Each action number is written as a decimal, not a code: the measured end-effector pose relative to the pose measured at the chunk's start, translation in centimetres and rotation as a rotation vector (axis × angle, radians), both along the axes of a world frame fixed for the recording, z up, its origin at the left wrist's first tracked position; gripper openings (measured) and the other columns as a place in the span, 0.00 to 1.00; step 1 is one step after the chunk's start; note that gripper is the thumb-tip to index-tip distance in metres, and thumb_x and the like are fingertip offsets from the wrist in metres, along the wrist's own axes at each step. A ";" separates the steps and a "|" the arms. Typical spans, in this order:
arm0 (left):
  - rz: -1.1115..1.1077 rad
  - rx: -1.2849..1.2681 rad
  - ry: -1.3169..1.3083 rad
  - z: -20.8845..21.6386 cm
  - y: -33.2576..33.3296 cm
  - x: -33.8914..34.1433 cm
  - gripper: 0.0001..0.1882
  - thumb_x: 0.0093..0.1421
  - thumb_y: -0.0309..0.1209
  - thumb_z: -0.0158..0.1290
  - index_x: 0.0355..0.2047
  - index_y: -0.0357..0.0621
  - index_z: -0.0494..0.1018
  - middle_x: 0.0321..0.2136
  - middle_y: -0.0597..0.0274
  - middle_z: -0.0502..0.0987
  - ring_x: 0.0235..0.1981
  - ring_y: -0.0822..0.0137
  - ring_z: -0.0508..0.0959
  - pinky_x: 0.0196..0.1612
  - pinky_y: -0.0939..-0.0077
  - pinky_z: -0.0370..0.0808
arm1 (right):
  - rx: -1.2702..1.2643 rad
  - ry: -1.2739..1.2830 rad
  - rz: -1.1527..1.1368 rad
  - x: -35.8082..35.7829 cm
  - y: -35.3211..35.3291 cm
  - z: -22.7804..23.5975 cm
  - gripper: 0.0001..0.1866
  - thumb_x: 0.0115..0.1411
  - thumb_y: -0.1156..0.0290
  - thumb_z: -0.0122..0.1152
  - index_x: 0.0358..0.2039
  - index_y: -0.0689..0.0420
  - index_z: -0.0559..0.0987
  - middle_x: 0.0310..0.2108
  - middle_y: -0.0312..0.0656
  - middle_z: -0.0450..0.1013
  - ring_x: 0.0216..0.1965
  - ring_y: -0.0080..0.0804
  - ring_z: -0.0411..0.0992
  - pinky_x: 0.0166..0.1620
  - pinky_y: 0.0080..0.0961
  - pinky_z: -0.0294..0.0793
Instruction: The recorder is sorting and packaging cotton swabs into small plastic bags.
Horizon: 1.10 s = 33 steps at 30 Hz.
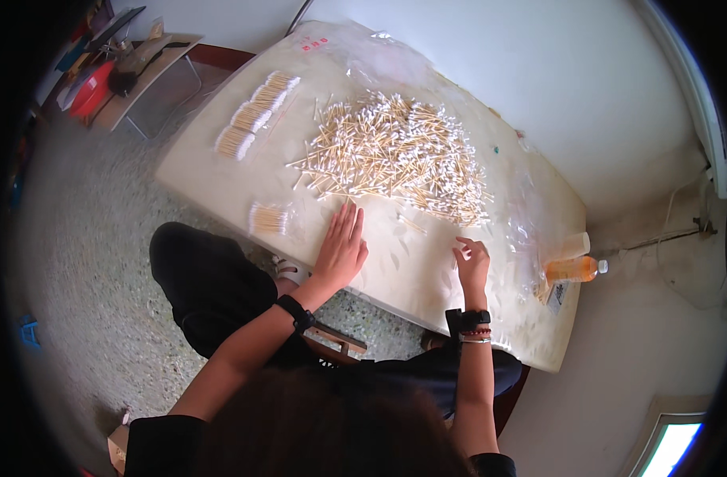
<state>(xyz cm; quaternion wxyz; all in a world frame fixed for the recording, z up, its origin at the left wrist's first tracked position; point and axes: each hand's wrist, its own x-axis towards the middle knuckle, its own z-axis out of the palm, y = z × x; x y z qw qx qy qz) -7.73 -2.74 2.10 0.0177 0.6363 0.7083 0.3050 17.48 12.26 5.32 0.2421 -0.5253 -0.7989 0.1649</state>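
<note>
A wide heap of loose cotton swabs (395, 151), wooden sticks with white tips, is spread over the middle of the table. My left hand (341, 248) lies flat at the heap's near edge, fingers stretched out and fingertips by the closest swabs. To its left a small bundle of swabs (268, 219) rests on clear plastic. My right hand (473, 258) hovers at or just over the tabletop, fingers curved and thumb apart, with nothing visible in it. A few stray swabs (412, 224) lie between the two hands. Farther left, several swab bundles (252, 116) form a neat row.
The pale table (197, 171) stands against a white wall. Clear plastic film (387, 60) covers its far side. At the right edge are an orange drink bottle (574, 269) and a pale cup (575, 245). A side table (141, 83) with a red basin (92, 89) stands far left.
</note>
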 end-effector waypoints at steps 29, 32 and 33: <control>0.019 0.020 -0.081 0.8 0.2 0.0 0.30 0.55 0.28 0.48 0.59 0.37 0.57 0.59 0.41 0.55 0.61 0.44 0.55 0.63 0.52 0.53 | 0.330 -0.006 0.282 -18.6 17.2 4.3 0.15 0.59 0.65 0.52 0.42 0.61 0.72 0.40 0.52 0.71 0.42 0.52 0.70 0.43 0.41 0.69; 0.027 0.024 -0.078 0.7 -0.1 -0.1 0.30 0.55 0.28 0.48 0.59 0.38 0.57 0.59 0.42 0.56 0.61 0.45 0.56 0.63 0.52 0.53 | 0.125 0.207 0.237 -19.0 17.4 5.1 0.15 0.63 0.65 0.46 0.39 0.67 0.70 0.40 0.56 0.72 0.41 0.50 0.72 0.45 0.39 0.69; 0.030 0.027 -0.076 0.8 -0.2 -0.1 0.30 0.55 0.28 0.48 0.59 0.38 0.57 0.59 0.42 0.56 0.61 0.45 0.56 0.63 0.52 0.53 | 0.043 0.365 0.237 -19.1 17.5 5.2 0.15 0.63 0.65 0.45 0.38 0.67 0.70 0.39 0.55 0.73 0.40 0.46 0.73 0.45 0.38 0.69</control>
